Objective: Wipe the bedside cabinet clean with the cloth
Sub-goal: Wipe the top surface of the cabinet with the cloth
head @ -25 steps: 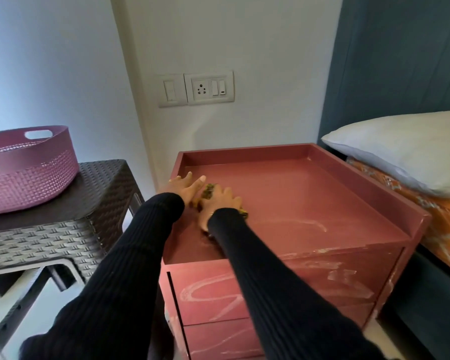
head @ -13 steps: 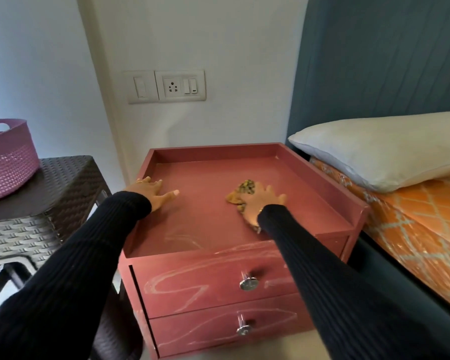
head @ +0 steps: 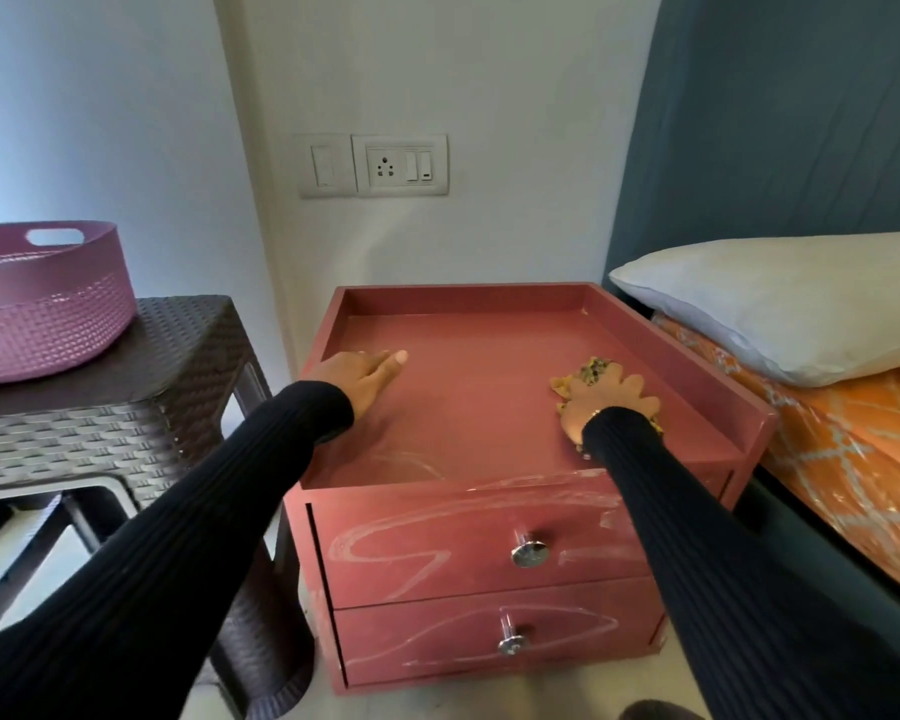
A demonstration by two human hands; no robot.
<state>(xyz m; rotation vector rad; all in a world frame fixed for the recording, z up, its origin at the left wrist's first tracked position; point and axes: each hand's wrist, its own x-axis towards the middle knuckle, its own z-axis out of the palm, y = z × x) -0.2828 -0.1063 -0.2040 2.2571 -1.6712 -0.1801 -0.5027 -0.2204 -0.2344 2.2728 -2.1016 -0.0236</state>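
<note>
We see red bedside cabinet (head: 489, 543), white smears on drawer fronts and near front of top. Our left hand (head: 367, 374) flat, fingers straight, resting at top's left side. Our right hand (head: 606, 402) presses cloth (head: 591, 367) flat near right rim, fingers spread. We judge cloth soft, light, bunching easily; palm on middle holds best.
</note>
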